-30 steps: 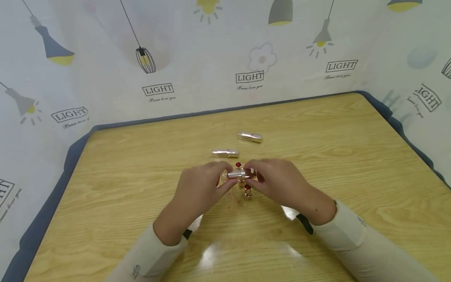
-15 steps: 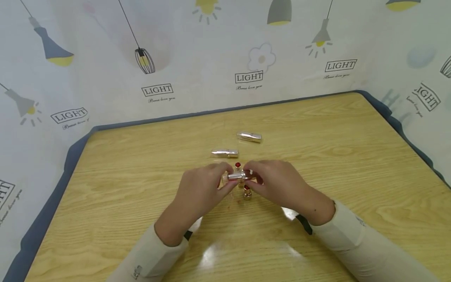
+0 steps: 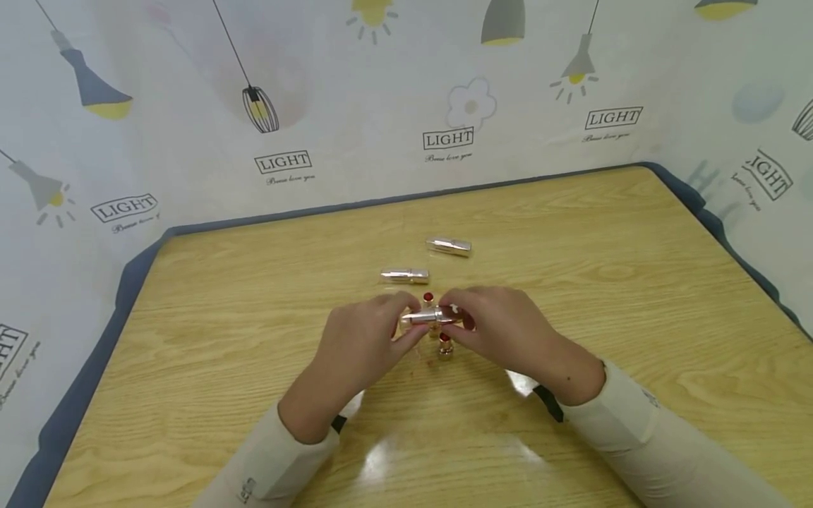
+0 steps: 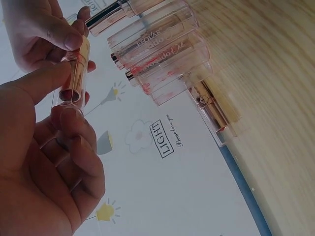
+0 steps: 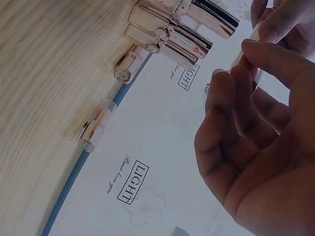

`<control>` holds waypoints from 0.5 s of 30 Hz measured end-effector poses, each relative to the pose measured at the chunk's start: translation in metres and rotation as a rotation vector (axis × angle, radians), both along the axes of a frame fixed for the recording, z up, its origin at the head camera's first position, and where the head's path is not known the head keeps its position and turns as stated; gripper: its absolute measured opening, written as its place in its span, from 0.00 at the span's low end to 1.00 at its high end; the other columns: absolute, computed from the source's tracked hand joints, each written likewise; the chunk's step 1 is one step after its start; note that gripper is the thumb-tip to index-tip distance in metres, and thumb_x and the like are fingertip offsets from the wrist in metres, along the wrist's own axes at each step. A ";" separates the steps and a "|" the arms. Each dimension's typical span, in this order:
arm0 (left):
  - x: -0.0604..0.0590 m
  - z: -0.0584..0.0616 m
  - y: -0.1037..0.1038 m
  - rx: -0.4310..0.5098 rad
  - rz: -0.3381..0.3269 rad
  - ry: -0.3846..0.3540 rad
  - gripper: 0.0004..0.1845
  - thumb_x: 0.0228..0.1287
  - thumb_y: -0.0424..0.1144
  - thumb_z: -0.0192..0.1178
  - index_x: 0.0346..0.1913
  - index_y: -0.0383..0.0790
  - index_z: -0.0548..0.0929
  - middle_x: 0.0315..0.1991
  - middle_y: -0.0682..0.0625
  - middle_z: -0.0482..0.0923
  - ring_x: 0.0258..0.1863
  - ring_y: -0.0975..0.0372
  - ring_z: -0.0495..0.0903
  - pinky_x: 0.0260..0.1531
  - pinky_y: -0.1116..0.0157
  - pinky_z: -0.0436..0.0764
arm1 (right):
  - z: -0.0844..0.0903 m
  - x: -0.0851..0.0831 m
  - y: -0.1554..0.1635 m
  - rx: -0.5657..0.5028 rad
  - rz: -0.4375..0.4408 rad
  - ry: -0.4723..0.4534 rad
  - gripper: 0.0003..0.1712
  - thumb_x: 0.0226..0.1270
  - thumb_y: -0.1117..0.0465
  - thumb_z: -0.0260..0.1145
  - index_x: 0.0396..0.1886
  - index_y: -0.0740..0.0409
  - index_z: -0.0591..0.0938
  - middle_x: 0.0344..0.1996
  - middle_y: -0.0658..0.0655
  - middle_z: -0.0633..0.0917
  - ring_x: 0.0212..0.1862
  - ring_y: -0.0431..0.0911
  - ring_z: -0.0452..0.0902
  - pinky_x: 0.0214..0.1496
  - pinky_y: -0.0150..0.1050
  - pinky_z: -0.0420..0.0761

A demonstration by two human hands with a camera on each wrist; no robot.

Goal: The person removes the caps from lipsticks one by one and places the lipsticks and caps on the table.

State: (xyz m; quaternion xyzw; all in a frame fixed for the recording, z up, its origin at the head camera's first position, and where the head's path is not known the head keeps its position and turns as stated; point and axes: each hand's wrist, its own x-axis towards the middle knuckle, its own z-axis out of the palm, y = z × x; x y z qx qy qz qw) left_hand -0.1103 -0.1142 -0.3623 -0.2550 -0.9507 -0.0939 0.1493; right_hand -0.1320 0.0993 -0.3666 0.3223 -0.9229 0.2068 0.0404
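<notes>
Both hands meet over the middle of the wooden table [image 3: 571, 268] and hold one lipstick [image 3: 433, 316] sideways between them. My left hand [image 3: 406, 326] pinches its clear-capped end [image 4: 73, 86] between thumb and fingers. My right hand [image 3: 459, 323] pinches the other end [image 5: 242, 58] with its fingertips. Two open lipsticks stand upright just under the hands, one [image 3: 428, 298] behind and one [image 3: 445, 346] in front, both with red tips. The wrist views show these standing tubes [image 4: 162, 54] [image 5: 182, 29] close by.
Two capped silver lipsticks lie on their sides farther back, one [image 3: 404, 275] nearer and one [image 3: 449, 245] beyond it. A patterned cloth backdrop [image 3: 286, 106] wraps the table's far and side edges. Bare tabletop spreads to the left and right.
The hands have drawn slightly closer together on the held lipstick. Everything else on the table has stayed put.
</notes>
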 end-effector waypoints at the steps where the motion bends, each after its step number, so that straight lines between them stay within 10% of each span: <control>1: 0.000 0.000 0.000 0.002 -0.002 -0.001 0.13 0.62 0.54 0.69 0.43 0.51 0.85 0.16 0.61 0.72 0.11 0.72 0.59 0.11 0.73 0.54 | 0.000 0.000 0.000 -0.001 -0.001 0.003 0.12 0.61 0.55 0.75 0.42 0.52 0.85 0.26 0.44 0.84 0.25 0.32 0.72 0.27 0.29 0.73; 15: 0.000 -0.002 0.000 0.009 -0.016 -0.013 0.13 0.63 0.54 0.68 0.43 0.50 0.85 0.15 0.61 0.69 0.11 0.72 0.59 0.11 0.74 0.54 | -0.001 0.000 0.000 -0.001 -0.006 -0.014 0.12 0.62 0.53 0.74 0.42 0.53 0.85 0.26 0.45 0.84 0.25 0.32 0.73 0.27 0.30 0.74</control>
